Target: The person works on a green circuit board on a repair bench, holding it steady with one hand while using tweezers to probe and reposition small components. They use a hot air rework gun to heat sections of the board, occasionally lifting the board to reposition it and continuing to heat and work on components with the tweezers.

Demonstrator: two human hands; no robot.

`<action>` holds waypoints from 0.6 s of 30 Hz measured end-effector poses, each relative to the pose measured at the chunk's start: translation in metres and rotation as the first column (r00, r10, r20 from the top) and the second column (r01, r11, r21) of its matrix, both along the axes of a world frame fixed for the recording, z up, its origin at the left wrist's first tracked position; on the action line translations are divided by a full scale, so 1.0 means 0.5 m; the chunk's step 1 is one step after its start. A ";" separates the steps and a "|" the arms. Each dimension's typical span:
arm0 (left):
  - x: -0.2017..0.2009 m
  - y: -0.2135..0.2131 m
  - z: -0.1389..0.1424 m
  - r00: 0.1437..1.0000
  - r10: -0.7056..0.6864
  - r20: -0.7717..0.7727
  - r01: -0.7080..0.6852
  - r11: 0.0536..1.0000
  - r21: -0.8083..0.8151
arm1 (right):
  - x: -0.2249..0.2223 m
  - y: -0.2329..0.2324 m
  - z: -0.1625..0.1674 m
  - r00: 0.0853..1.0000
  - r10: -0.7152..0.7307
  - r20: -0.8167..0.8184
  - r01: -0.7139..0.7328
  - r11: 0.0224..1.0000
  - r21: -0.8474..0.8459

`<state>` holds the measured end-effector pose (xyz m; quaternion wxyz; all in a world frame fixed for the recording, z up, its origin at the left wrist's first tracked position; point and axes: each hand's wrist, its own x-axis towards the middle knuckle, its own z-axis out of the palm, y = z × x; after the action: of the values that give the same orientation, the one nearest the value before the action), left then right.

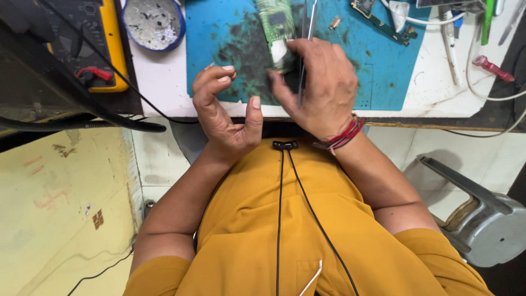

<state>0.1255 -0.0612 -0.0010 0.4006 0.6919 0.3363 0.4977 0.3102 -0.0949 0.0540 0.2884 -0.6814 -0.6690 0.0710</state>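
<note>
While our right hand [323, 87] grips a green circuit board [276, 33] and thin metal tweezers [307, 33] over the blue mat [378, 60] near the workbench's front edge, our left hand [227, 112] — fingers curled (holding nothing) — hovers beside it.

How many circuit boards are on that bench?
2. One green circuit board is held upright by the right hand over the blue mat. A second, darker board lies on the mat's far right. Others may lie beyond the frame.
</note>
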 end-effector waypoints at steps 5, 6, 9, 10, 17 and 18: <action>0.000 -0.003 0.000 1.000 0.003 0.010 -0.003 1.000 -0.022 | 0.032 -0.017 -0.003 0.999 -0.018 -0.048 0.021 0.997 0.078; -0.001 -0.002 0.001 1.000 0.005 -0.014 -0.005 1.000 -0.004 | 0.034 -0.022 -0.004 0.996 -0.050 -0.071 0.055 0.996 0.070; 0.001 0.001 0.003 0.999 -0.002 -0.046 0.004 0.999 0.039 | 0.039 -0.027 -0.008 0.998 -0.040 -0.051 0.045 0.995 0.084; 0.001 0.001 0.004 0.999 -0.008 -0.051 0.010 0.999 0.049 | 0.039 -0.027 -0.009 0.999 -0.039 -0.034 0.041 0.996 0.078; -0.003 0.003 0.017 0.996 -0.014 -0.092 0.015 1.000 0.013 | 0.044 -0.007 -0.010 0.999 -0.007 0.042 0.006 1.000 0.021; -0.003 0.003 0.019 0.995 -0.011 -0.100 0.013 1.000 0.016 | 0.046 -0.006 -0.009 0.998 0.013 0.057 -0.015 0.999 0.034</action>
<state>0.1240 -0.0596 0.0083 0.3805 0.7213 0.3475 0.4629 0.3332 -0.0978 0.0495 0.2806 -0.6733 -0.6828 0.0419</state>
